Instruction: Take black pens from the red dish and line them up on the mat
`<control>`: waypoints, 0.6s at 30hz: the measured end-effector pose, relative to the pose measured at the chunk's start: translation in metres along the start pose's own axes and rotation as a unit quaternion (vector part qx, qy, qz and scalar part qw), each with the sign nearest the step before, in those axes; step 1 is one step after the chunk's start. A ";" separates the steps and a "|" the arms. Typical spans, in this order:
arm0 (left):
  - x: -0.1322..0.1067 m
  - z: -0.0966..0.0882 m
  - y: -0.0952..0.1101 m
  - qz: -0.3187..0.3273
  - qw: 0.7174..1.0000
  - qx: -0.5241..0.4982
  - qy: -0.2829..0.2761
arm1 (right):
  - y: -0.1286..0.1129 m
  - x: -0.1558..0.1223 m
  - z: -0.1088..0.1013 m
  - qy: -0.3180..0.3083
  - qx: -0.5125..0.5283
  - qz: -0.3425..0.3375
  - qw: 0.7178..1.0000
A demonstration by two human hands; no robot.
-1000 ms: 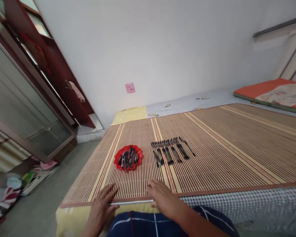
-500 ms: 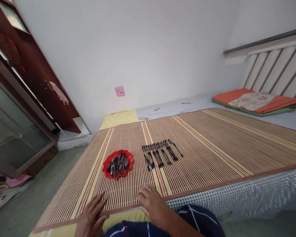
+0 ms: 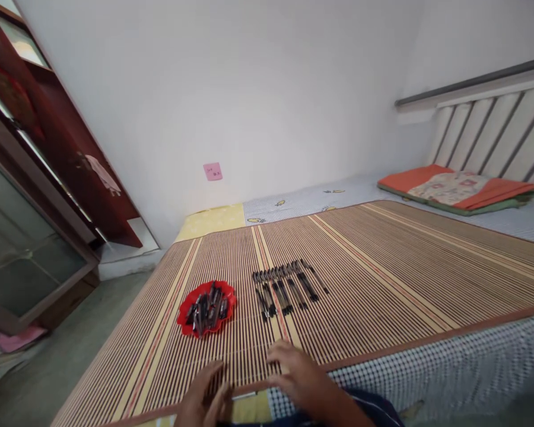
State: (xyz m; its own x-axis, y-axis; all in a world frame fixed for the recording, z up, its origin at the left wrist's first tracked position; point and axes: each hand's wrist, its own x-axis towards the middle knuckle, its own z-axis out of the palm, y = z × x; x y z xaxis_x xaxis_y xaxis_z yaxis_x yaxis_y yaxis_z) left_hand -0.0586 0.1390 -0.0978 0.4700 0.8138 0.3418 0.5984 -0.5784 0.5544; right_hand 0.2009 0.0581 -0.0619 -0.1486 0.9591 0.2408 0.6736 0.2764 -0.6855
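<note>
My left hand (image 3: 204, 394) hovers at the mat's front edge with its fingers apart and nothing in it. To its right, my right hand (image 3: 296, 375) is also empty, with the fingers spread and slightly curled. Ahead of my right hand, several dark, slim pens (image 3: 289, 287) lie side by side in a slanting row on the striped mat (image 3: 360, 284). A red scalloped dish (image 3: 182, 317) stands left of the row, ahead of my left hand. Heaped in it are several short, dark, shiny pen-like pieces (image 3: 210, 309), too small to make out exactly.
The mat covers a bed with a checked sheet (image 3: 427, 356). A folded orange quilt (image 3: 463, 188) lies at the far right by the white headboard rails (image 3: 476, 127). Behind is a white wall with a pink note (image 3: 212, 171). On the left are a dark red door (image 3: 71, 124) and a glass-fronted cabinet (image 3: 22, 249).
My left hand has moved right, closer to my right hand, and my right hand has shifted slightly right. The view has tilted up a little. Pens and dish stay put on the mat.
</note>
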 end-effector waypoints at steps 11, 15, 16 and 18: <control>0.155 -0.015 0.071 -0.288 0.712 -0.599 0.227 | 0.020 0.074 -0.158 0.576 0.331 0.020 0.747; 0.173 0.025 0.085 -0.139 0.912 -0.371 0.111 | 0.054 0.099 -0.129 0.465 0.276 0.110 0.834; 0.174 0.038 0.087 -0.094 0.942 -0.314 0.068 | 0.065 0.101 -0.119 0.417 0.254 0.142 0.861; 0.175 0.060 0.086 0.003 0.976 -0.217 -0.004 | 0.084 0.103 -0.101 0.330 0.200 0.184 0.904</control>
State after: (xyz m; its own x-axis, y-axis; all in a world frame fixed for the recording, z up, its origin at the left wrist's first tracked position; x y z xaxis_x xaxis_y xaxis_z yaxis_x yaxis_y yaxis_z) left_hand 0.1141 0.2283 -0.0362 0.4796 0.8086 0.3409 0.2645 -0.5036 0.8225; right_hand 0.3150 0.1738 -0.0252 0.5857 0.7819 0.2136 0.2548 0.0726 -0.9643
